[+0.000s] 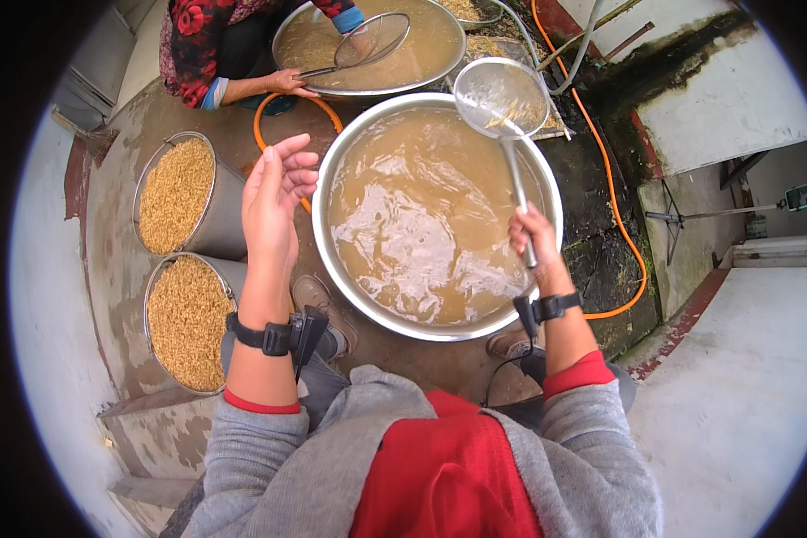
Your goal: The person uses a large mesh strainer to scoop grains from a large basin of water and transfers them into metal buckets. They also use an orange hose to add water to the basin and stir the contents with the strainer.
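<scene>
My right hand (533, 235) is closed round the handle of a round mesh skimmer (502, 97). The skimmer's head is up over the far right rim of a wide metal basin (325, 186), with some bits on the mesh. Murky brown water (412, 224) fills the basin, its surface rippled and shining. My left hand (278, 188) is raised beside the basin's left rim, fingers stretched out and holding nothing.
Two metal buckets of golden grain (177, 197) stand on the left. Across from me a co-worker's hand (287, 82) holds another strainer (373, 39) over a second basin (282, 40). An orange hose (611, 188) runs along the right, and a tripod (674, 217) stands beyond it.
</scene>
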`<state>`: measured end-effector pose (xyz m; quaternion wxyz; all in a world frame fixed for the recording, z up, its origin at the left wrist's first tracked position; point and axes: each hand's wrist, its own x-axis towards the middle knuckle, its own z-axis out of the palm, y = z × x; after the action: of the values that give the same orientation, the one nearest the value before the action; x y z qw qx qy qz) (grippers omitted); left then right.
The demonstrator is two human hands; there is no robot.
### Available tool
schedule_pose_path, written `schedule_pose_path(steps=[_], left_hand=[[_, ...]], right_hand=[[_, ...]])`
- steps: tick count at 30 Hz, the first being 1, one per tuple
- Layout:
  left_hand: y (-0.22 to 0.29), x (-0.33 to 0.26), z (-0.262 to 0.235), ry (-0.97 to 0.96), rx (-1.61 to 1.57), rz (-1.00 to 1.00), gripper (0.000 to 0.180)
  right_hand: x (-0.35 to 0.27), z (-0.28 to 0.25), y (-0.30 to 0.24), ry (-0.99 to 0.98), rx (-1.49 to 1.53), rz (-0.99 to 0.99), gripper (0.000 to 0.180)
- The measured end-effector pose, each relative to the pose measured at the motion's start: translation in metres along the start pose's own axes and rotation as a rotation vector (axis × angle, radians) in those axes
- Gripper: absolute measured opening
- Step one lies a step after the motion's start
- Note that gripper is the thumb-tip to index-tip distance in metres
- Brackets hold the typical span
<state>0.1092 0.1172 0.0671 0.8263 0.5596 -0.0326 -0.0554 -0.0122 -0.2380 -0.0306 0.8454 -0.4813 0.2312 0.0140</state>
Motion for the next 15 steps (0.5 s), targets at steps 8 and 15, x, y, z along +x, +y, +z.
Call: schedule_pose_path(steps=[8, 15], left_hand=[[-0.009, -0.004, 0.015, -0.027, 0.061, -0.034, 0.042], [-0.021, -0.002, 0.026, 0.033, 0.111, -0.119, 0.041]], right_hand=[[0.086, -0.06, -0.062, 0.291, -0.341, -0.164, 0.022], [0.23, -0.096, -0.089, 0.647, -1.347, -0.595, 0.046]])
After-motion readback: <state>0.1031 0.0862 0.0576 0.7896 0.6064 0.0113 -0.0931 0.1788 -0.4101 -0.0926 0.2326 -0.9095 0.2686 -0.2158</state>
